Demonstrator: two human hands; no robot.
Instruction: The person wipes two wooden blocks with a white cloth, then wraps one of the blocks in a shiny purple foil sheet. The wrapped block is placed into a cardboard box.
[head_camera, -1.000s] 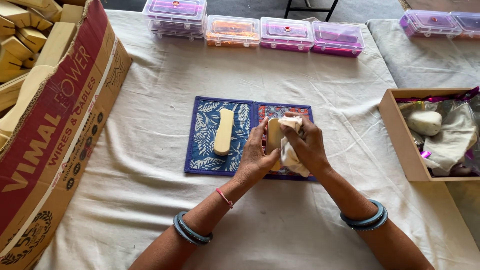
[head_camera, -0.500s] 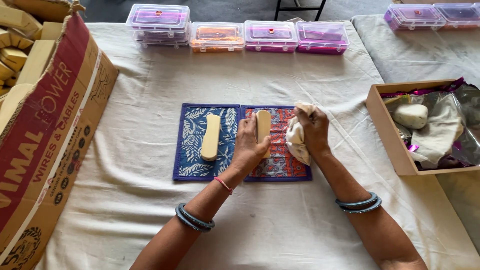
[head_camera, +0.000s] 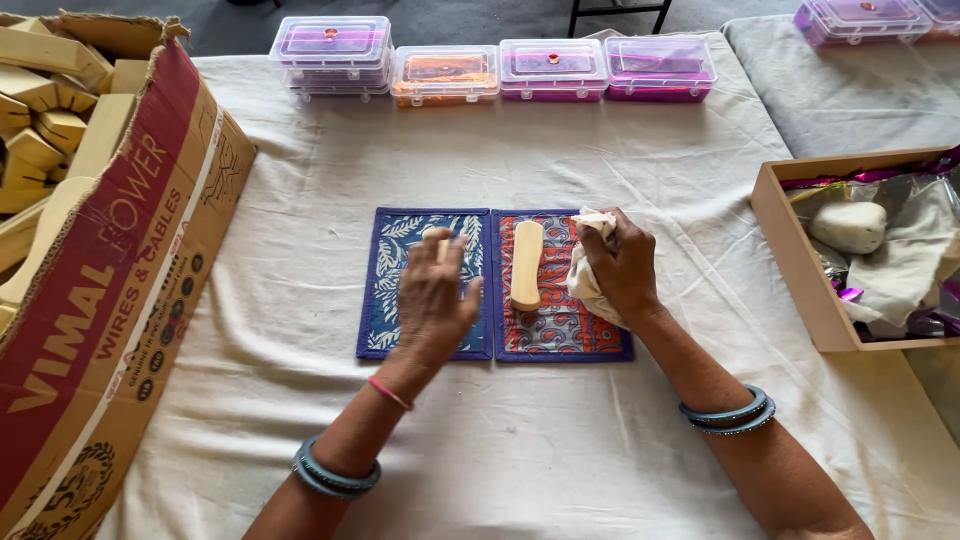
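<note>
Two patterned mats lie side by side on the cloth-covered table: a blue leaf-print mat (head_camera: 385, 285) and a red-orange mat (head_camera: 560, 325). A pale wooden block (head_camera: 527, 265) lies lengthwise on the red mat. My left hand (head_camera: 435, 300) hovers over the blue mat and covers a second wooden block (head_camera: 438, 240), of which only the far tip shows. Whether the fingers grip it is hidden. My right hand (head_camera: 625, 265) holds a bunched white cloth (head_camera: 585, 285) at the right of the block on the red mat.
A large cardboard box (head_camera: 110, 300) of wooden pieces stands at the left. Several clear plastic boxes (head_camera: 445, 72) line the far edge. At the right, a shallow wooden tray (head_camera: 790, 250) holds a whitish lump and wrappers.
My left hand let go of the block on the red mat and moved left over the block on the blue mat. My right hand stayed beside the red mat's block, cloth in it.
</note>
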